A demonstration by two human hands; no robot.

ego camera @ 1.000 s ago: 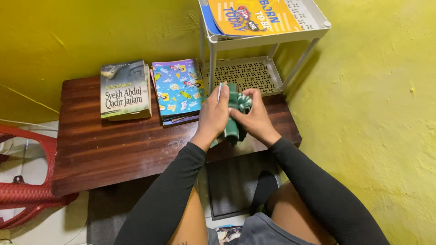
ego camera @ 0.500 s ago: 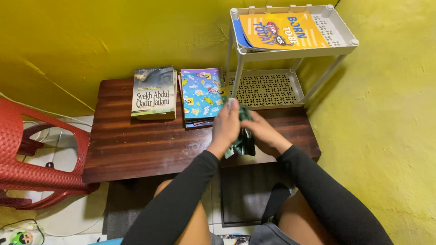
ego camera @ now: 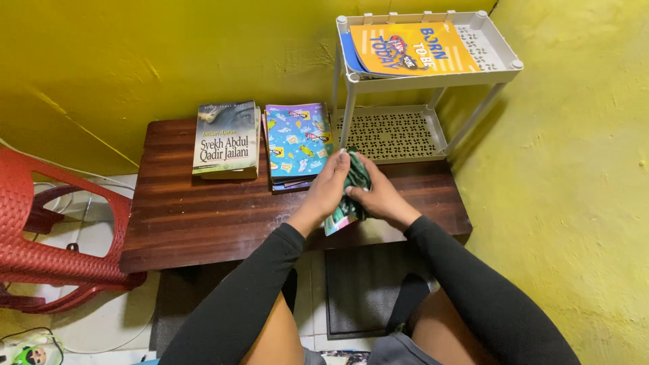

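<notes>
Both hands stay together, left hand (ego camera: 329, 186) and right hand (ego camera: 380, 196) clasping a green cloth (ego camera: 350, 196); the far white rack (ego camera: 433, 74) holds a yellow book (ego camera: 412, 47).

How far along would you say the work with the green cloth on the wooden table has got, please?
Already done, by the look of it: two books lie side by side at the table's back edge, and a yellow book sits on the white rack's top shelf. In hand: left hand and right hand bunch the green cloth in their grip over the table. Left: whitish smears near the hands.
</notes>
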